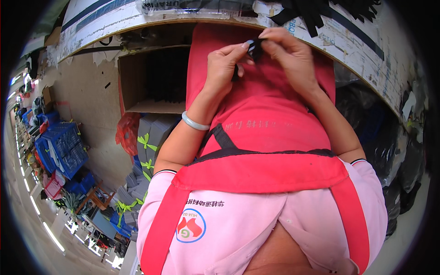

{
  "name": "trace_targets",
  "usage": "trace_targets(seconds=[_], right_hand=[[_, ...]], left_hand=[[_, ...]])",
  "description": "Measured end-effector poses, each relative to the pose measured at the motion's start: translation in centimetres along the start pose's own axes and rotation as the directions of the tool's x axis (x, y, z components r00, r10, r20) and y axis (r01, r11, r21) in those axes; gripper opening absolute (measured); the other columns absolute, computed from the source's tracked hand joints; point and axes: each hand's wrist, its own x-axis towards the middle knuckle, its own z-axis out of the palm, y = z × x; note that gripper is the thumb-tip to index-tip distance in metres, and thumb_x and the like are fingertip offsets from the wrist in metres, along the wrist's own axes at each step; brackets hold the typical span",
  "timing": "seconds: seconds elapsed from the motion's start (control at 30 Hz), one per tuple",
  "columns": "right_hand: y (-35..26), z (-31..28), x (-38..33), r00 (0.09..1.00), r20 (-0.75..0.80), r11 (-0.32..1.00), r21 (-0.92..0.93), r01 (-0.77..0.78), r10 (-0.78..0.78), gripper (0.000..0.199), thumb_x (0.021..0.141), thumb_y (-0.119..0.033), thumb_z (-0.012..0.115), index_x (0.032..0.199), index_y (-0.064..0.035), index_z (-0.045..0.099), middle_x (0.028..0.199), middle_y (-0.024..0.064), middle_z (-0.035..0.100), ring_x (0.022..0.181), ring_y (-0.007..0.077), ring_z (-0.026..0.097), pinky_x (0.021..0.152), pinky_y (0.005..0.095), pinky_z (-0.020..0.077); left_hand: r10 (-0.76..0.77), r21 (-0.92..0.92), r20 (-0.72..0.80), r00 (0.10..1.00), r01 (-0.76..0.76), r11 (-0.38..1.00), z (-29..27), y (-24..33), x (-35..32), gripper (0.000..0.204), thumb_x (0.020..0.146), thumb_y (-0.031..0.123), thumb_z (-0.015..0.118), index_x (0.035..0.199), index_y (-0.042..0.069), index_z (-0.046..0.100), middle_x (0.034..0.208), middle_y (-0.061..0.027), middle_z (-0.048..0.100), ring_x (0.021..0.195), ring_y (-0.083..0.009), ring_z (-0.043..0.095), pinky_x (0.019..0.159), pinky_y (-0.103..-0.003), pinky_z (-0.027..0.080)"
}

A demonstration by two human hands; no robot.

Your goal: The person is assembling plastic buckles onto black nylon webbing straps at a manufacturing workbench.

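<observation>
Nearest the camera is the person's pink short-sleeved shirt (238,229), crossed by the straps and bib of a red fabric apron (261,133) that runs up toward the bench. A pale green glassy bangle (195,122) circles the left wrist. Above the apron, the left hand (223,66) and the right hand (288,52) meet, both pinched with fingertips on a small black strip of fabric (255,48); the left thumb and forefinger close on its lower end and the right fingers on its upper end. The strip sits between the two hands, just short of the edge of the white worn workbench (366,50). It looks folded or doubled, though it is too small to tell. Farther on, a heap of black cut strips (321,11) lies on the bench top. To the left, under the bench, stands an open brown cardboard box (137,82).
</observation>
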Motion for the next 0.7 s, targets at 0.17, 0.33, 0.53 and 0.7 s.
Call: trace_targets(seconds=[0.17,0.33,0.53,0.7], right_hand=[[-3.8,-1.0,0.8,0.959,0.030,0.955,0.087,-0.285,0.283,0.013,0.093,-0.015,0.062,0.097,-0.0031,0.064,0.070,-0.0002,0.060,0.052,0.0042,0.053,0.046,0.0180,0.0417],[-0.8,-1.9,-0.3,0.785,0.142,0.794,-0.014,-0.607,0.603,0.021,0.091,-0.023,0.065,0.086,-0.0032,0.061,0.069,0.0029,0.062,0.047,0.0039,0.052,0.040,0.0172,0.0411],[0.4,-0.6,-0.8,0.783,0.133,0.763,0.174,-0.622,0.607,0.019,0.093,-0.020,0.063,0.097,-0.0020,0.059,0.072,0.0038,0.061,0.054,0.0068,0.058,0.046,0.0193,0.0482],[0.7,-0.5,-0.8,0.875,0.171,0.836,0.258,-0.484,0.453,0.031,0.096,-0.018,0.058,0.121,-0.0006,0.053,0.095,0.0073,0.059,0.072,0.0127,0.065,0.059,0.0226,0.0558]], left_hand=[[0.148,0.114,-0.047,0.988,-0.142,0.983,0.8,0.7,-0.5,0.023,0.091,0.017,0.065,0.100,-0.004,0.068,0.084,-0.0089,0.070,0.066,-0.0111,0.066,0.042,-0.018,0.041],[0.292,0.262,-0.047,0.955,-0.271,0.926,1.1,0.7,-1.0,0.018,0.090,0.012,0.067,0.101,-0.002,0.069,0.080,-0.0039,0.067,0.059,-0.0059,0.058,0.043,-0.018,0.042],[0.472,0.375,0.040,0.881,-0.451,0.810,1.3,0.3,-1.2,0.016,0.087,0.001,0.067,0.103,0.000,0.069,0.086,-0.0009,0.063,0.057,-0.0042,0.054,0.047,-0.017,0.041],[0.508,0.332,0.115,0.853,-0.515,0.790,0.5,0.0,-1.2,0.017,0.086,-0.003,0.065,0.103,0.001,0.068,0.094,-0.0022,0.060,0.058,-0.0043,0.054,0.048,-0.017,0.041]])
